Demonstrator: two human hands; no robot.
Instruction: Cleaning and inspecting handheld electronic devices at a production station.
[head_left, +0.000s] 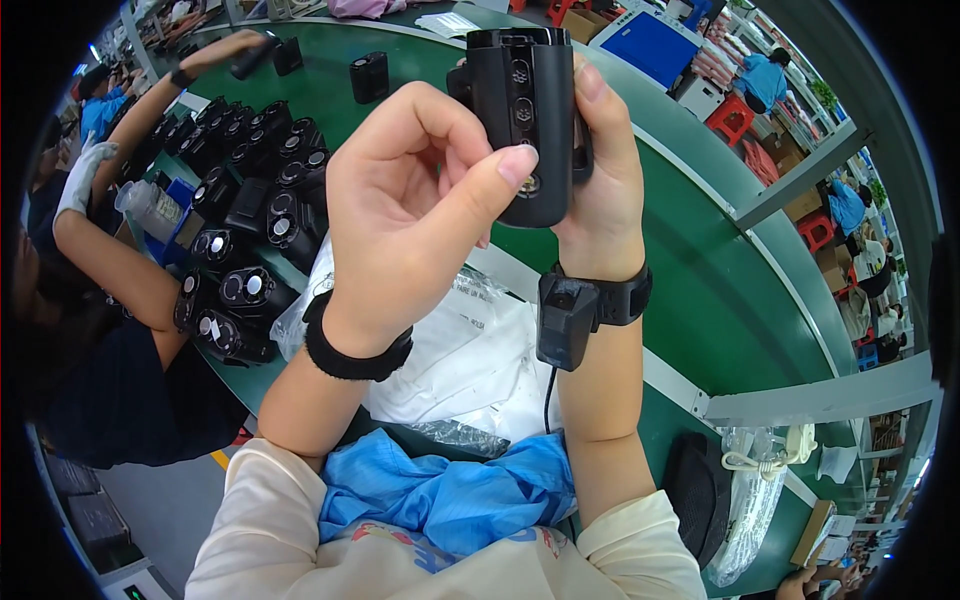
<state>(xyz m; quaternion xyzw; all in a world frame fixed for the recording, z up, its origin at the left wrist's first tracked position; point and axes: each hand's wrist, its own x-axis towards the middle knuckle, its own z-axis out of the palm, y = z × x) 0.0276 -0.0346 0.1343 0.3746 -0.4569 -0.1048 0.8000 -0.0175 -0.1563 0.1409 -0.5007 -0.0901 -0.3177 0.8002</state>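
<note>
A black handheld device (pixel 545 125) with a column of round buttons down its front is held up in front of me, nearly upright. My right hand (pixel 612 165) wraps around its right side and back, with the thumb along the upper edge. From the left, my left hand (pixel 405 195) lays its thumb on the lowest button, its other fingers curled beside the device; whether they touch its back is hidden. Below my hands, white plastic bags (pixel 460 350) lie on the green table (pixel 690 240).
Several similar black devices (pixel 250 290) stand grouped at the left, around a blue bin (pixel 175 225) with a clear jar. A co-worker's arm (pixel 130 270) reaches in there. A single black device (pixel 369 77) stands farther back. At right lie a black cap (pixel 697 490) and a bubble-wrapped item (pixel 750 500).
</note>
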